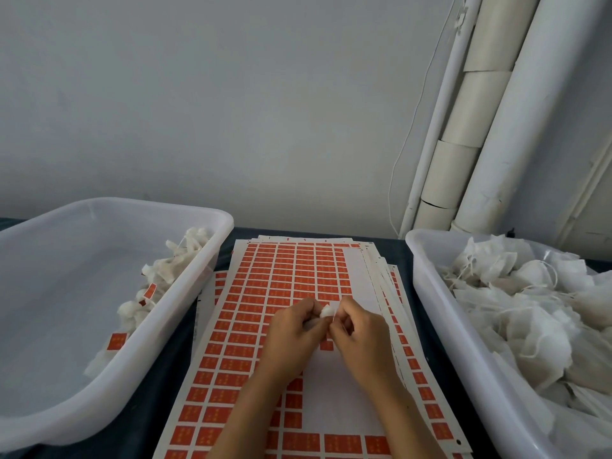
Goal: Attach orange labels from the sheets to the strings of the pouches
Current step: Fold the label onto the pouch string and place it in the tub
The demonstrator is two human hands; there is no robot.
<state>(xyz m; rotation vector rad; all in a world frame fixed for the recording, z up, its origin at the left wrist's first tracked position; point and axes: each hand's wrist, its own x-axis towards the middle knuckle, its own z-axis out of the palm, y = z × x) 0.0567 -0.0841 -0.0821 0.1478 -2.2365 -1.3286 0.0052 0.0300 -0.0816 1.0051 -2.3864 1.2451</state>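
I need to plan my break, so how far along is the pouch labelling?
Early, it seems. Done: only a few labelled pouches lie along one side of the left bin. In hand: the left hand and right hand pinch one pouch over the label sheet. Left: the right bin is heaped with unlabelled pouches, and most labels are unused.
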